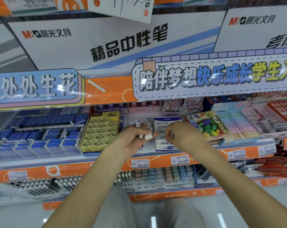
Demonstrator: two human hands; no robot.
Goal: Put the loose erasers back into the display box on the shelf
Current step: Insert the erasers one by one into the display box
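Note:
A white and blue display box (162, 146) of small white erasers stands on the shelf, straight ahead. My left hand (132, 139) hovers just left of the box and is shut on several loose white erasers (147, 136). My right hand (180, 134) is over the box, fingers pinched on one small eraser (171, 134) above the rows inside. A few more loose erasers (139, 121) lie on the shelf behind my left hand.
A yellow 2B eraser box (100, 130) stands left of the display box. A colourful fruit eraser box (208, 125) sits to its right. Blue eraser packs (37, 134) fill the far left. Orange shelf edge (155, 162) with price tags runs in front.

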